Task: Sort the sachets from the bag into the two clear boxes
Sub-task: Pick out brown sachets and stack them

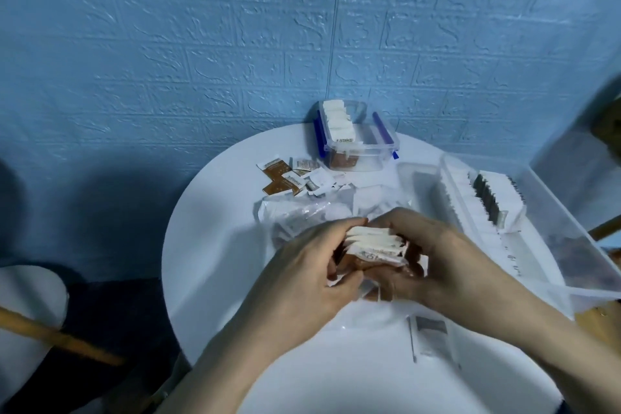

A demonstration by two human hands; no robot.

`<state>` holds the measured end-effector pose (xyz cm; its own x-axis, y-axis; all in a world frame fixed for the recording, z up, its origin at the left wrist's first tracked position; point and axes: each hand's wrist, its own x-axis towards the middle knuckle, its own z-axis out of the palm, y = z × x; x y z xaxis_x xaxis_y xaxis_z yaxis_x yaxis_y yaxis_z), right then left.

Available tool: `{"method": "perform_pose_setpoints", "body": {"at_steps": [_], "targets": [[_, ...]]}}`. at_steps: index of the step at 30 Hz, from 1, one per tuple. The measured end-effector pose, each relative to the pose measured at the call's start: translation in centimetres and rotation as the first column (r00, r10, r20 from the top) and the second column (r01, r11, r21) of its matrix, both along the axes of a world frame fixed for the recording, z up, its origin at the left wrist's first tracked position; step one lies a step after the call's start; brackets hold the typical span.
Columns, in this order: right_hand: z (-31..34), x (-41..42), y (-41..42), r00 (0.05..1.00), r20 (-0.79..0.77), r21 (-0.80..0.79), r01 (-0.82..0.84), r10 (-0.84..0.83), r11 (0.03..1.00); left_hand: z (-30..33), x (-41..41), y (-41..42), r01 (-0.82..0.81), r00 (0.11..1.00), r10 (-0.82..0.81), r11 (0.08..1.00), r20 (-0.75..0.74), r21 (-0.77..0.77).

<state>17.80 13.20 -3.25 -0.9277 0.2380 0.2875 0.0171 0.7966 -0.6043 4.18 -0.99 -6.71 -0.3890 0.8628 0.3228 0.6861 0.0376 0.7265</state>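
Both hands bunch a stack of sachets over a round white table.

From the white table (215, 245) down: a long clear box (554, 232) at right holds rowed sachets; a small blue-clipped clear box (356, 141) reads "taikoo"; a crinkled clear bag (302, 212) lies beneath; the left hand (312, 265) and right hand (433, 259), fingers curled, grip white-and-brown sachets (373, 242); loose packets (285, 178) lie behind.

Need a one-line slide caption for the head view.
Both hands, left hand and right hand, grip a stack of sachets above the round white table, between two clear boxes partly filled.
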Motion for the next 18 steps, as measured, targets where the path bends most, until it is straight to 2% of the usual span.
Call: {"method": "perform_pose_setpoints", "body": {"at_steps": [5,7,9,12,15,18], "targets": [[1.6,-3.6,4.3,1.000,0.004,0.070,0.001,-0.001,0.998,1.5,-3.3,4.7,0.005,0.999,-0.005,1.000,-0.038,0.009],[2.2,-4.9,6.4,0.999,0.032,0.068,0.025,-0.027,0.997,1.9,-4.8,6.4,0.005,0.997,-0.009,0.999,-0.074,-0.045],[2.9,-6.2,8.9,0.996,0.042,0.028,0.076,-0.078,0.997,1.9,-6.9,8.5,-0.043,0.973,0.025,0.996,-0.227,-0.077],[3.7,-8.6,13.8,0.974,0.006,0.045,0.224,-0.224,0.974,0.9,-10.8,12.3,-0.116,0.894,0.094,0.993,-0.438,-0.024],[3.7,-11.7,19.2,0.931,-0.007,0.078,0.365,-0.366,0.928,-0.6,-13.6,16.0,-0.117,0.838,0.071,0.992,-0.541,-0.050],[2.5,-15.2,23.4,0.891,0.052,0.145,0.440,-0.451,0.886,-1.8,-15.0,18.7,-0.086,0.827,0.032,0.994,-0.561,-0.070]]}}
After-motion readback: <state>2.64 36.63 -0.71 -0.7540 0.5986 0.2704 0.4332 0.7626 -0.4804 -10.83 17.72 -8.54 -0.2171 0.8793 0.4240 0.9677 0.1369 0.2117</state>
